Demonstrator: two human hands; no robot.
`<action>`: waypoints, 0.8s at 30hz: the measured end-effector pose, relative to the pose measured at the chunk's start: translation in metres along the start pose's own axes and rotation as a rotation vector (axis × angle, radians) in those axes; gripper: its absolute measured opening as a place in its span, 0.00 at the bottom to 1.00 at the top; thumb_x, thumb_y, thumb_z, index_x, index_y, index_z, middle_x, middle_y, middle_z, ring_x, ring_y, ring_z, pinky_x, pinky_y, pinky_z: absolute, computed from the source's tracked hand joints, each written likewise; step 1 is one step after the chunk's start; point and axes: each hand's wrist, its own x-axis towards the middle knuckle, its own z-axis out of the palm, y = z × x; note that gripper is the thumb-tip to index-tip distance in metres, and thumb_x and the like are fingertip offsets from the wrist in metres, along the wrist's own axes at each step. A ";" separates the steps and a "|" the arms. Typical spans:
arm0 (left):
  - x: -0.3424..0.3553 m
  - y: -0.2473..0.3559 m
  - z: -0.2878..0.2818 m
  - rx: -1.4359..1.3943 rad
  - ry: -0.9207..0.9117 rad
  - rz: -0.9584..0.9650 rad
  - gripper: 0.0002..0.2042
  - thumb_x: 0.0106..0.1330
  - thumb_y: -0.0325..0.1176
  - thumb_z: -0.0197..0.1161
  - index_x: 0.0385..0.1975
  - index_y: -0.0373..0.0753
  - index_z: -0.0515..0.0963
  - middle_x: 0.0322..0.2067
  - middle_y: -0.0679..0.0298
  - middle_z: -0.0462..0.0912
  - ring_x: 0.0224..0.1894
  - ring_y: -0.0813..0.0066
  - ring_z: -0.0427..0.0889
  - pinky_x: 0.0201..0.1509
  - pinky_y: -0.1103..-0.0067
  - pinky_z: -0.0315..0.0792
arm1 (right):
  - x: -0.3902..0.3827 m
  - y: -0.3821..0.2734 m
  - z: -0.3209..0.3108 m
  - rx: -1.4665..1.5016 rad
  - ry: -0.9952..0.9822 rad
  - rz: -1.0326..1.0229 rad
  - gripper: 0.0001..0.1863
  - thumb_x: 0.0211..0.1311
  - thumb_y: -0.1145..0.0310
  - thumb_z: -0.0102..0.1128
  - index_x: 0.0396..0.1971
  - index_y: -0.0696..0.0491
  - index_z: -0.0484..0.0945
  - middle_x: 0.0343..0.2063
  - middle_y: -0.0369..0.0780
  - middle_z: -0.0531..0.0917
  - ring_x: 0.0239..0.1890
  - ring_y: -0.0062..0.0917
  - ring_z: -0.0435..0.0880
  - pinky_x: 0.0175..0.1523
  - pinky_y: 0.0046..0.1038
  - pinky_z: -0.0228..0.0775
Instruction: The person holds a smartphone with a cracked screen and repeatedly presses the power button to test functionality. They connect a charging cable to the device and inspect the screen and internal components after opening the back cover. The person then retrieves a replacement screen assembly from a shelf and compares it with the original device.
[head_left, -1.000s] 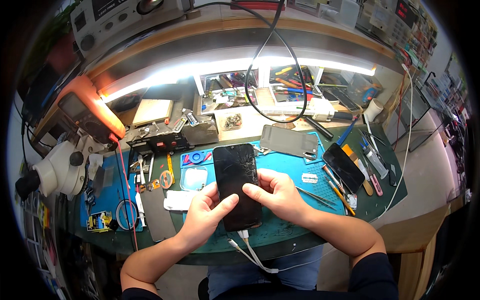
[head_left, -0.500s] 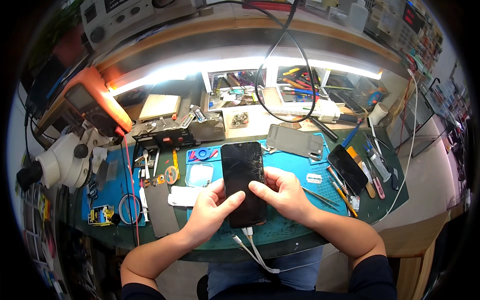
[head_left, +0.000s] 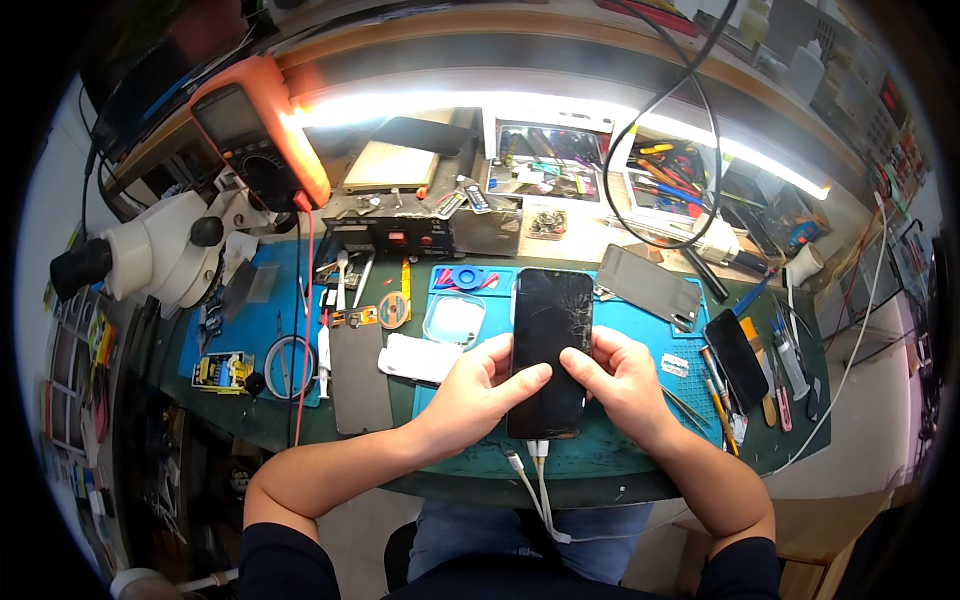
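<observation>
A black smartphone (head_left: 548,385) with a cracked screen is held upright between my two hands, its display dark. My left hand (head_left: 492,385) grips its left edge, thumb lying over the glass. On the opposite edge, my right hand (head_left: 625,380) does the same, thumb on the screen and fingers behind. The cracks spread mainly over the upper right of the glass. A white cable (head_left: 541,490) is plugged into the phone's bottom end, and a second loose white plug (head_left: 516,463) dangles beside it. Fingers behind the phone are hidden.
Beneath lies a blue work mat (head_left: 480,440). Left are a microscope (head_left: 150,250), an orange multimeter (head_left: 262,135) and a grey flat panel (head_left: 362,390). Rightward lie a grey phone panel (head_left: 650,287), another dark phone (head_left: 737,360), tweezers (head_left: 690,411) and a syringe (head_left: 791,362). A black cable loop (head_left: 606,170) hangs ahead.
My view has turned to the left, so the bench appears shifted right. Both hands keep their grip on the phone, thumbs on the glass, and the cable stays plugged in.
</observation>
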 end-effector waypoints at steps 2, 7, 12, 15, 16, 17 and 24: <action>-0.001 0.000 -0.001 0.001 -0.008 -0.001 0.17 0.71 0.32 0.59 0.56 0.31 0.70 0.49 0.61 0.79 0.49 0.78 0.79 0.56 0.77 0.75 | -0.001 -0.001 -0.001 -0.013 -0.002 0.021 0.10 0.68 0.69 0.59 0.42 0.61 0.77 0.36 0.35 0.83 0.37 0.12 0.79 0.41 0.18 0.72; 0.000 -0.001 -0.001 -0.006 -0.010 -0.007 0.16 0.71 0.32 0.58 0.55 0.32 0.70 0.48 0.61 0.80 0.49 0.78 0.79 0.55 0.77 0.76 | 0.000 -0.002 0.001 0.008 -0.007 0.011 0.11 0.69 0.69 0.59 0.44 0.61 0.77 0.35 0.35 0.83 0.35 0.11 0.78 0.38 0.17 0.70; 0.000 -0.001 -0.002 0.008 -0.010 -0.008 0.15 0.71 0.32 0.59 0.52 0.31 0.70 0.47 0.60 0.80 0.48 0.78 0.79 0.55 0.77 0.76 | 0.000 -0.001 0.000 -0.019 -0.001 0.014 0.11 0.68 0.69 0.59 0.44 0.60 0.77 0.35 0.34 0.83 0.34 0.10 0.78 0.36 0.16 0.69; 0.000 -0.002 -0.003 0.014 -0.009 -0.010 0.15 0.71 0.33 0.59 0.52 0.31 0.71 0.46 0.60 0.80 0.48 0.79 0.79 0.54 0.78 0.75 | 0.000 -0.002 0.000 -0.029 0.002 0.022 0.11 0.68 0.69 0.59 0.44 0.60 0.77 0.35 0.34 0.83 0.33 0.10 0.78 0.34 0.15 0.68; 0.000 -0.002 -0.003 0.014 -0.007 -0.009 0.15 0.71 0.33 0.59 0.52 0.31 0.71 0.46 0.61 0.80 0.48 0.79 0.79 0.54 0.78 0.75 | 0.000 -0.002 0.000 -0.032 0.004 0.025 0.11 0.68 0.68 0.59 0.44 0.60 0.77 0.35 0.34 0.83 0.33 0.10 0.78 0.34 0.15 0.68; 0.000 -0.003 -0.004 0.014 -0.005 -0.009 0.15 0.71 0.33 0.59 0.51 0.31 0.71 0.46 0.61 0.80 0.48 0.79 0.79 0.54 0.79 0.75 | 0.000 -0.001 0.000 -0.023 0.002 0.028 0.11 0.68 0.68 0.59 0.44 0.60 0.77 0.35 0.34 0.83 0.33 0.10 0.78 0.34 0.14 0.68; 0.001 -0.004 -0.007 0.057 -0.009 -0.022 0.18 0.71 0.34 0.59 0.55 0.32 0.70 0.50 0.61 0.79 0.51 0.79 0.78 0.57 0.78 0.74 | 0.002 0.005 0.000 0.035 0.037 0.017 0.11 0.67 0.68 0.59 0.45 0.58 0.76 0.34 0.33 0.82 0.32 0.10 0.77 0.35 0.15 0.66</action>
